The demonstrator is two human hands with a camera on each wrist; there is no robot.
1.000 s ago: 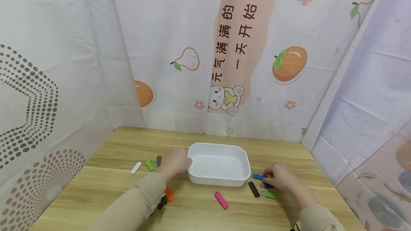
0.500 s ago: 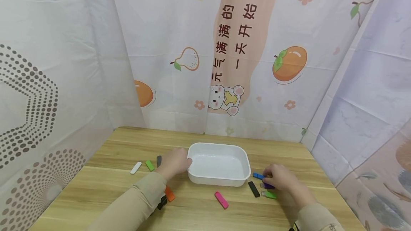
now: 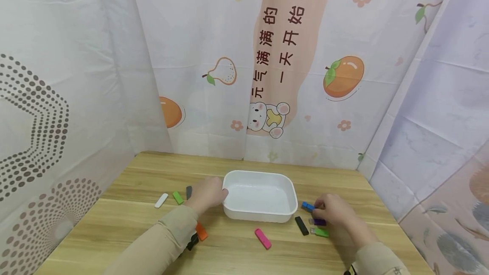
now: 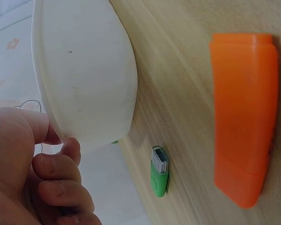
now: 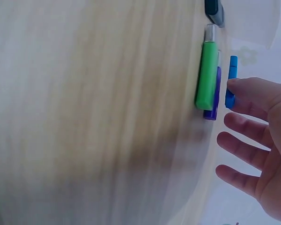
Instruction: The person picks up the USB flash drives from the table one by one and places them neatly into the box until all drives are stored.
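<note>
In the head view my left hand (image 3: pixel 207 194) holds the left rim of a white plastic tub (image 3: pixel 257 216). The left wrist view shows the thumb and index finger pinching that rim, the other fingers curled below. On the right, my right hand (image 3: pixel 335 211) pinches a blue USB stick (image 3: pixel 307 206) between thumb and index finger, its other fingers spread apart in the right wrist view. Close beneath that hand lie a purple USB stick (image 3: pixel 318 222) and a green USB stick (image 5: pixel 206 75), metal plugs pointing toward the tub.
A black stick (image 3: pixel 301 225) lies by the tub's right front corner, a pink one (image 3: pixel 262 239) in front. Beside the left forearm are an orange stick (image 4: pixel 243 117) and a black object (image 3: pixel 192 241). Grey (image 3: pixel 189 192), green (image 3: pixel 178 197) and white (image 3: pixel 161 200) sticks lie farther left.
The blue USB stick has turned slightly in my right hand, its free end now farther back and higher in view. My left hand keeps its grip on the tub.
</note>
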